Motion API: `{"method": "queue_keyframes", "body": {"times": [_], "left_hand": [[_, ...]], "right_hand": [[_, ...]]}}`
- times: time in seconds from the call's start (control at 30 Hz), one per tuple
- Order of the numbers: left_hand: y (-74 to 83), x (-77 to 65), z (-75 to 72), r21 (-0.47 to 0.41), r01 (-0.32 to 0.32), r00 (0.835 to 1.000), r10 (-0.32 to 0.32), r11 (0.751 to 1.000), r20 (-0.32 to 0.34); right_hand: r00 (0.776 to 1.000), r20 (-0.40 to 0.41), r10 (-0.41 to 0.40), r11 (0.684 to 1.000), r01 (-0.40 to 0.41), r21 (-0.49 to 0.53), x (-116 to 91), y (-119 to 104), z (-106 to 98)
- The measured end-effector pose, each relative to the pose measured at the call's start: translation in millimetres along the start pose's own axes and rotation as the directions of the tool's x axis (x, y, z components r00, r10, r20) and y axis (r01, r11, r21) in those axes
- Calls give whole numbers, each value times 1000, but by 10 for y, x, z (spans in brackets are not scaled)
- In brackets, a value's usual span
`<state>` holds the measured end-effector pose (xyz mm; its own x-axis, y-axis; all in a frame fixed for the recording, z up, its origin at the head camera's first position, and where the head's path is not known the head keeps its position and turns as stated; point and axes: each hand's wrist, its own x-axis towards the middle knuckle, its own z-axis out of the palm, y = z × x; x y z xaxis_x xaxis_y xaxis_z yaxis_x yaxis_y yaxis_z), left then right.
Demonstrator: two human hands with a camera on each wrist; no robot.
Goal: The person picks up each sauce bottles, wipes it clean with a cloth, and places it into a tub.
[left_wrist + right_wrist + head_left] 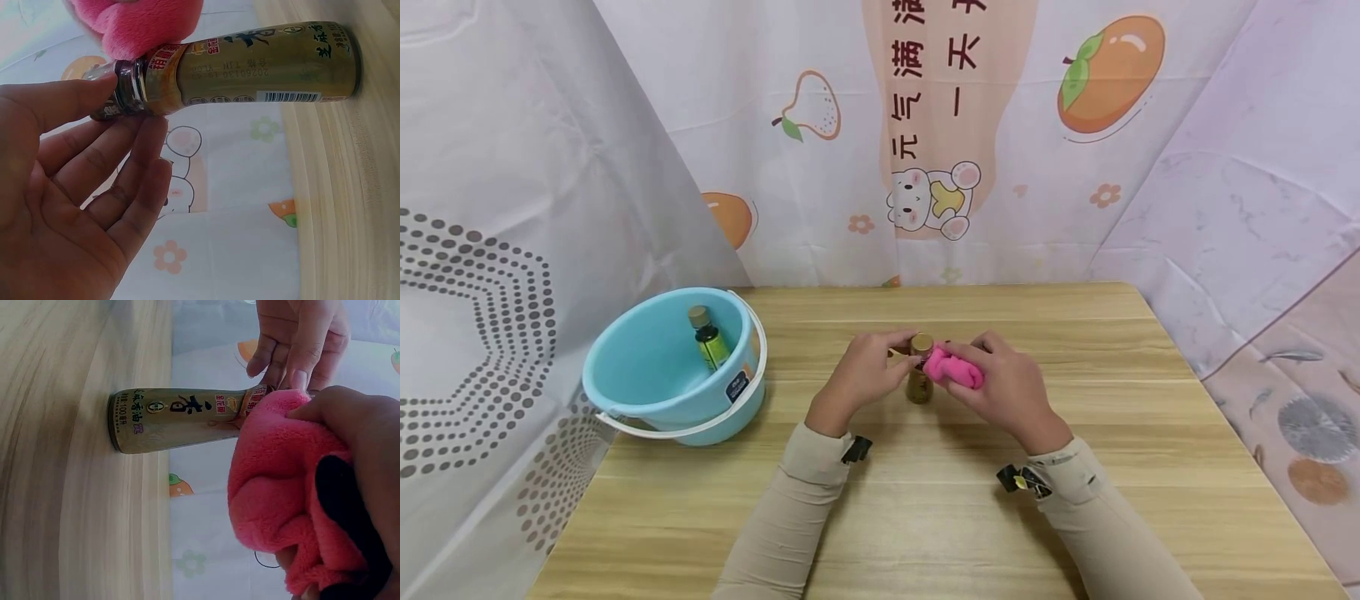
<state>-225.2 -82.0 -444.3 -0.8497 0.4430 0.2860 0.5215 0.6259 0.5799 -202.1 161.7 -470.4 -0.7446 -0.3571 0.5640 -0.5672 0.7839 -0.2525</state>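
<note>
A sesame oil bottle (269,65) with a gold cap (922,342) stands upright on the table. My left hand (868,371) pinches it at the neck between thumb and fingers, as the left wrist view shows. My right hand (1011,383) grips a bunched pink plush cloth (275,481), which touches the bottle near its neck. A dark patch shows on the cloth in the right wrist view. Part of the bottle's neck is hidden behind the cloth and fingers.
A light blue bucket (647,408) with a white handle stands at the table's left. Inside it leans a dark bottle (709,340) with a green-yellow label. The wooden table (1150,467) meets a printed curtain (820,200) at its back edge.
</note>
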Motion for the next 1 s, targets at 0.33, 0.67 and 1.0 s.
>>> {"method": "queue_keyframes", "body": {"times": [0.33,0.67,1.0], "left_hand": [[7,12,0,-8,20,1000,-20,1000,12],[-10,16,16,-15,-11,1000,11,1000,8],[-2,19,11,-23,-22,1000,22,999,1]], "right_hand": [[994,104,-20,997,28,-70,-41,30,114],[979,201,33,997,-18,-77,-83,25,215],[941,313,132,990,-107,-96,-115,25,308]]}}
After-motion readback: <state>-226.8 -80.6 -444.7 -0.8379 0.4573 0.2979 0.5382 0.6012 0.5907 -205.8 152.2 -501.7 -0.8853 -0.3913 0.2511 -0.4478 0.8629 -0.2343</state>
